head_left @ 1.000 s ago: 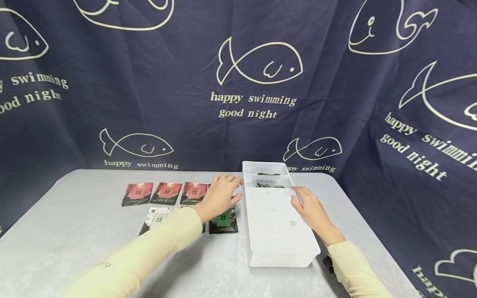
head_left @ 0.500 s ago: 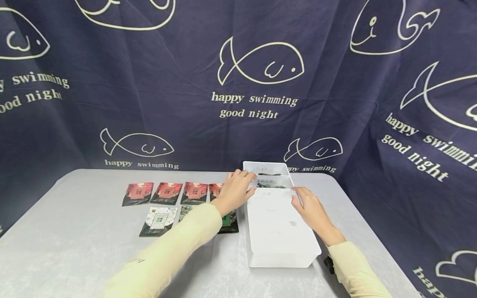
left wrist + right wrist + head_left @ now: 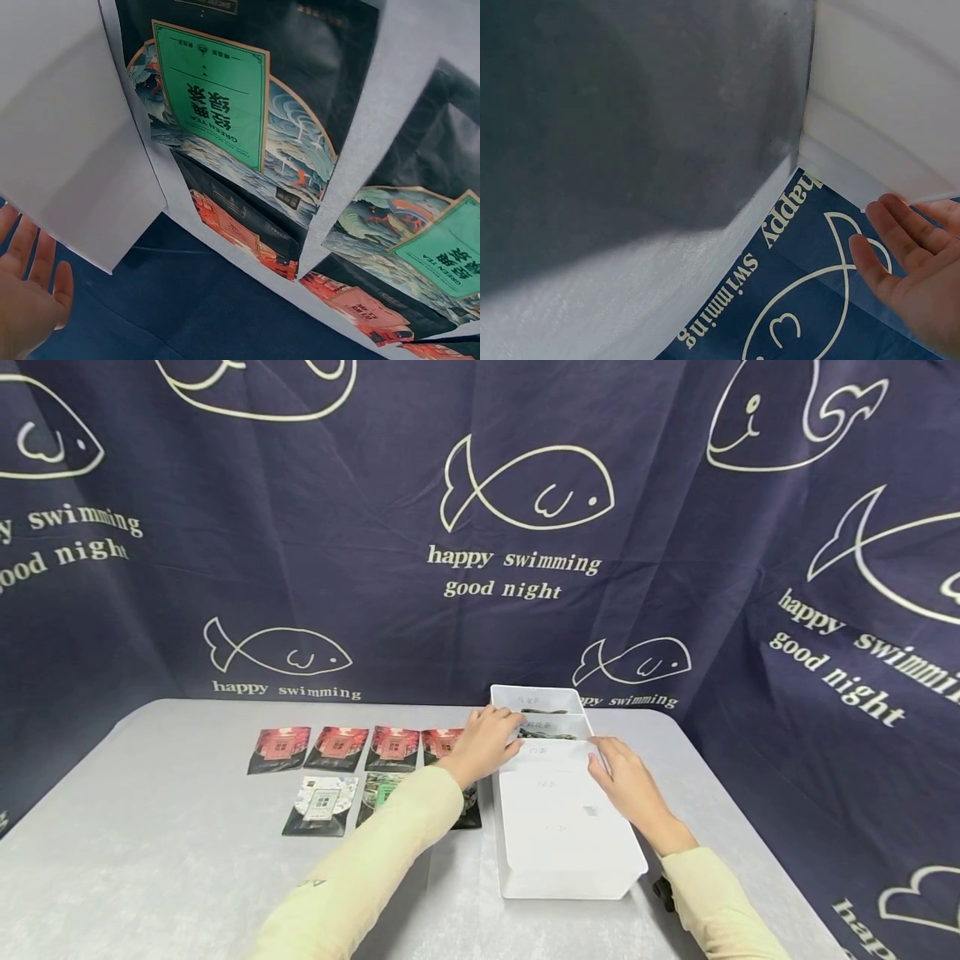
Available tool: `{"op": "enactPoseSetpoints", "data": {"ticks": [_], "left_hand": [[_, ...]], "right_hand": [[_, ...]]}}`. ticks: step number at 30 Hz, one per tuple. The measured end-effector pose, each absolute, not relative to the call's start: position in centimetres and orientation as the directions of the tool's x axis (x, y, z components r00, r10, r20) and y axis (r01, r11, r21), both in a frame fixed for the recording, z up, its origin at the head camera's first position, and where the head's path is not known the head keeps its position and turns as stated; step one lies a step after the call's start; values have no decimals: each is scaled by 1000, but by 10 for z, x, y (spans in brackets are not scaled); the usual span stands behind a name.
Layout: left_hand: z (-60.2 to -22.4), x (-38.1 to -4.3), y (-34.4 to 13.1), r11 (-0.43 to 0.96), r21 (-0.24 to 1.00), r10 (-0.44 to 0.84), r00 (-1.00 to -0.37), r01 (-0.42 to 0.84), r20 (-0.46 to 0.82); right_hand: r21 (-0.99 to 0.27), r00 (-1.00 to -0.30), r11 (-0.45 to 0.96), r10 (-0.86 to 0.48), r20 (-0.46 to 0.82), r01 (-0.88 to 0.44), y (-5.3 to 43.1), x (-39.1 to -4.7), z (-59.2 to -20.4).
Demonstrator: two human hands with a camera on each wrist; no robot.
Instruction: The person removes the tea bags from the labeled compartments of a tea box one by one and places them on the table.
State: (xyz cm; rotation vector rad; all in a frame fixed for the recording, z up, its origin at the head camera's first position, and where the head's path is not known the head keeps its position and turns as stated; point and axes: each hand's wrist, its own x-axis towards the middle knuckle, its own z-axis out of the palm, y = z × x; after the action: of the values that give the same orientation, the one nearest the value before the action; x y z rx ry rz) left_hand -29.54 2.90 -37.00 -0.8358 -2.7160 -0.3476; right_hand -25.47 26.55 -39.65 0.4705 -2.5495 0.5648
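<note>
My left hand reaches over the left rim of a long white divided box, fingertips by its two far compartments. In the left wrist view, that hand's fingers extend past the edge of the box wall, and no item shows in them. On the box's right rim rest the fingers of my right hand, gently bent, thumb apart. Dark sachets lie in the second compartment from the far end. Left of the box is a green tea packet, mostly covered by my left arm in the head view.
A row of several red-and-black tea packets lies at the back of the grey table. In front of it are a white-and-black packet and another green packet. A dark blue fish-print curtain hangs behind and alongside.
My left hand has moved right, from above the packets to over the box's left rim, uncovering a red packet and part of a green one. The right hand has stayed on the rim.
</note>
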Motion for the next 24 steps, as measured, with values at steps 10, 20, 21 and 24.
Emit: {"op": "enactPoseSetpoints", "data": {"ticks": [10,20,21,24], "left_hand": [[-372,-297,33,799,197,504,-811,568,296],[-375,-300,36,787,234,480,-805,571,347],[-375,-299,36,785,242,475,-805,570,354],[-374,-299,35,779,271,459,-809,565,367]], "right_hand": [[-291,-821,860,-223,526,-420,265,-253,-396],[-293,-829,862,-221,514,-412,264,-254,-396],[-293,-829,862,-222,514,-413,264,-254,-396],[-293,-829,862,-224,513,-414,265,-254,-395]]}}
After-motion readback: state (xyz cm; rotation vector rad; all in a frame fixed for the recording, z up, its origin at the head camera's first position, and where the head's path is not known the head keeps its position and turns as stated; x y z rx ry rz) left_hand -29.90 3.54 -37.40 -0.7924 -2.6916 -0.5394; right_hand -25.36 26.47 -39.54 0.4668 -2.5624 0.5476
